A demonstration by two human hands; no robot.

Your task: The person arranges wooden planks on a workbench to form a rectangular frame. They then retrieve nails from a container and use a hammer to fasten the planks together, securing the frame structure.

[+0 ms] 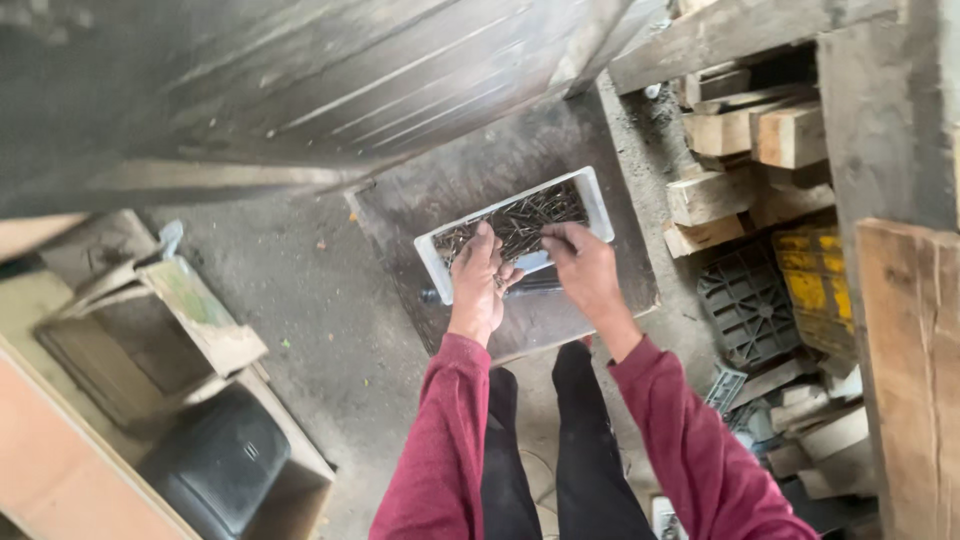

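Observation:
A white rectangular plastic tray (598,203) full of dark nails lies on a flat dark board (440,185) on the floor. My left hand (478,285) reaches over the tray's near left corner, fingers among the nails. My right hand (583,265) is at the tray's near edge with the fingers pinched together on several nails. Both arms wear dark red sleeves. A dark rod-like tool (535,287) lies on the board just below the tray, partly hidden by my hands.
Stacked wood offcuts (745,150) and yellow and grey plastic pieces (790,290) crowd the right side beside a thick wooden post (890,110). A wooden box and a black case (215,460) sit at the left. A large slanted wooden panel (300,80) leans above.

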